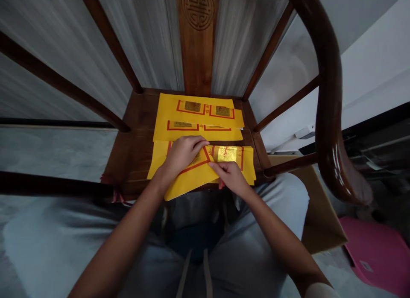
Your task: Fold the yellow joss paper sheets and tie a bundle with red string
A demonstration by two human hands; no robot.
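Observation:
A yellow joss paper sheet (188, 182) with a red printed border lies aslant at the seat's front edge. My left hand (185, 153) rests over it, fingers closed together near its upper right corner. My right hand (231, 175) pinches that sheet's right edge between thumb and fingers. Below it lie more yellow sheets, one showing a gold foil square (228, 153) in a red frame. Farther back, two overlapping groups of similar sheets, an upper stack (198, 114) and a lower stack (198, 135), lie on the wooden chair seat (131, 153).
A dark wooden chair encloses the papers, with a curved armrest (329, 76) at right and a carved back slat (197, 54) behind. Right of my knee stands an open cardboard box (320, 217), beside a pink plastic item (378, 251).

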